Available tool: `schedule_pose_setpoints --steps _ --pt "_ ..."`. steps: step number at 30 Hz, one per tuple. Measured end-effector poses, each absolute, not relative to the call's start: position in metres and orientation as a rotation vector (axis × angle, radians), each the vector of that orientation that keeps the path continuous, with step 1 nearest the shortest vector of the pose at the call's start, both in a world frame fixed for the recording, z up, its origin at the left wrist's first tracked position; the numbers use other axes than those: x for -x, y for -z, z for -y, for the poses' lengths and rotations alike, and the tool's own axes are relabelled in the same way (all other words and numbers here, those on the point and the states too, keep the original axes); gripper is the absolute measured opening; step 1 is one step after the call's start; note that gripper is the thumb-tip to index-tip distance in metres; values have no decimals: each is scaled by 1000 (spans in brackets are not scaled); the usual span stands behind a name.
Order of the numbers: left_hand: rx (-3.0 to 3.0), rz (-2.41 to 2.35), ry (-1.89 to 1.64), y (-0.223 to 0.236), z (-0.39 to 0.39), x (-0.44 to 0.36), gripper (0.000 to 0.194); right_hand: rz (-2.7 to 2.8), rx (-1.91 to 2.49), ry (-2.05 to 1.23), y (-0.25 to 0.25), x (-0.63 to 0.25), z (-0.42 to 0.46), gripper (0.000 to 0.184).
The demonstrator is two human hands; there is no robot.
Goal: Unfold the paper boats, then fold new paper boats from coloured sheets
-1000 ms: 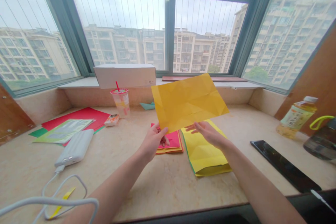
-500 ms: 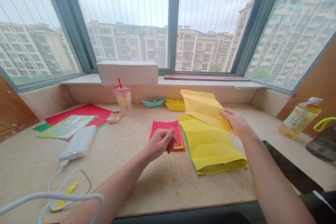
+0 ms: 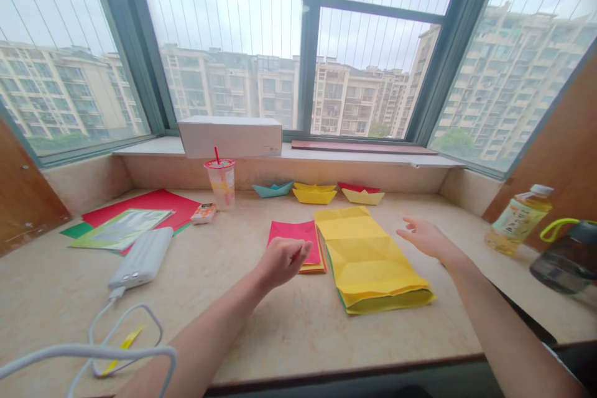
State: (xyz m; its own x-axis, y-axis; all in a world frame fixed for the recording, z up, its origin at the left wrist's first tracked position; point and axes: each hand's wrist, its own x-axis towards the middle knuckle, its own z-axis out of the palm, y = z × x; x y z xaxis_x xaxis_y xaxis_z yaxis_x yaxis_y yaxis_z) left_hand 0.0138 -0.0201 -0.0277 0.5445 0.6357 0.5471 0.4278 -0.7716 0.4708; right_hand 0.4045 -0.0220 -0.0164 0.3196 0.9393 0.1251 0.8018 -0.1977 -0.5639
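Note:
My left hand [image 3: 285,259] is curled into a fist over the near left part of a stack of red and yellow paper squares [image 3: 293,230]. Nothing shows between its fingers, and I cannot tell whether it touches the stack. Beside the stack lies a large folded yellow sheet [image 3: 368,249], creased, with a green layer under its left edge. To the right of that sheet, my right hand [image 3: 426,236] hovers with fingers stretched out, holding nothing. Behind stand folded paper boats: a blue one [image 3: 273,189], yellow ones [image 3: 314,194], and a red and pale yellow pair [image 3: 361,194].
At the left are red paper [image 3: 144,202], a clear packet [image 3: 124,228], a white power bank [image 3: 142,261] and its cable [image 3: 116,351]. A plastic cup [image 3: 221,183] stands near a small orange box [image 3: 204,212]. Right: a drink bottle [image 3: 520,217], a dark bottle [image 3: 566,255].
My right hand has let go of the yellow sheet's raised upper part, which now lies flat, and moved away right. The red and pale yellow boats have come into view. My left hand stays put.

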Motion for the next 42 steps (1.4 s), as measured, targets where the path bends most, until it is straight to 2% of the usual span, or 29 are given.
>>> schedule_pose_setpoints --steps 2,5,11,14,19,22,25,30,32,34,37,42 --pt "-2497 -875 -1061 28 20 -14 48 1667 1897 -219 9 -386 18 56" --pt "-2455 -862 -1104 26 19 -12 48 1925 1678 -300 1 -340 11 59" --pt "-2427 -922 -1178 24 14 -2 48 2407 1833 -528 28 -278 9 75" --pt "-2296 -1006 -1289 27 13 2 45 2430 1871 -419 51 -274 11 76" --pt "-2078 -1291 -1523 19 -11 12 33 2401 1892 -315 65 -274 11 77" --pt "-1713 -1785 -1766 2 -48 34 27 2406 1882 -315 66 -274 11 77" --pt "-1494 -2048 -1815 -12 -88 67 43 2410 1871 -312 67 -275 10 77" --pt "-1299 -2269 -1665 -8 -135 108 93 2400 1869 -328 69 -277 7 76" --pt "-1311 -2269 -1606 -2 -148 114 105 2399 1864 -343 69 -277 6 77" --pt "-1325 -2263 -1584 3 -160 117 108 2402 1857 -355 69 -277 5 77" --pt "-1310 -2269 -1599 10 -174 120 102 2399 1855 -361 68 -277 4 78" --pt "-1275 -2279 -1643 16 -176 124 73 2397 1853 -370 67 -277 2 79"
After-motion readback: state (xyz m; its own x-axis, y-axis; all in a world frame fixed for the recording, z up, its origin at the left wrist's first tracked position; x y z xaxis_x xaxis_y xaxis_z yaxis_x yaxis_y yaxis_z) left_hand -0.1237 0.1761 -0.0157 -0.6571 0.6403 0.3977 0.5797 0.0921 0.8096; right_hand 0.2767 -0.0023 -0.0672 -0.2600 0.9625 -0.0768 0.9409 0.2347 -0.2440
